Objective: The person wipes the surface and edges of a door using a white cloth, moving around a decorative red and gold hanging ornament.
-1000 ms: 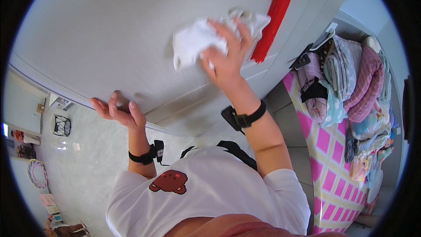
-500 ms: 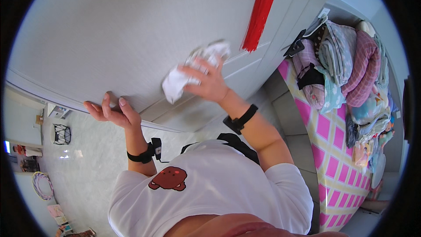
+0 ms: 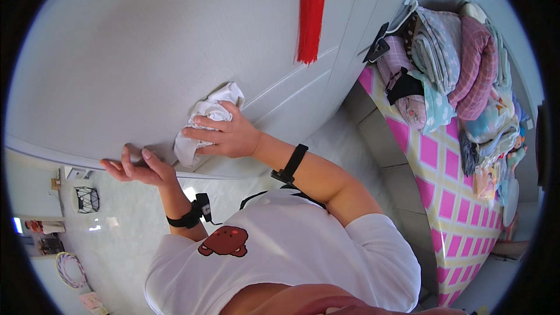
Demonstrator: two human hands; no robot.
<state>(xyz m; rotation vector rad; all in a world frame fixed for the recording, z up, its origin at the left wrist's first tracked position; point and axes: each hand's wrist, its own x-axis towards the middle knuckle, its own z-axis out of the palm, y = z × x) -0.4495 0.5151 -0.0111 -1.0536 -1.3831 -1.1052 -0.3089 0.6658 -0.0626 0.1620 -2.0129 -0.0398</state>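
Note:
A pale grey door panel (image 3: 116, 70) with faint grain fills the upper left, and a red tassel (image 3: 309, 17) hangs down its face. My right hand (image 3: 230, 134) is closed on a crumpled white cloth (image 3: 204, 116), pressing it to the panel near the lower edge. To its left, my left hand (image 3: 140, 166) rests at the door's edge, fingers apart and slightly bent, fingertips against the panel. No loose thing shows in it. Both wrists wear black straps.
At the right, a bed or bench with a pink checked cover (image 3: 431, 151) bears a heap of folded bedding (image 3: 437, 46) and clothes. A black wire basket (image 3: 87, 199) stands on the glossy tiled floor (image 3: 122, 245) at left, with hoops (image 3: 70, 269) nearby.
My right hand has slid the cloth left and down across the panel, closer to my left hand. The left hand stays at the door's edge. The view has shifted slightly.

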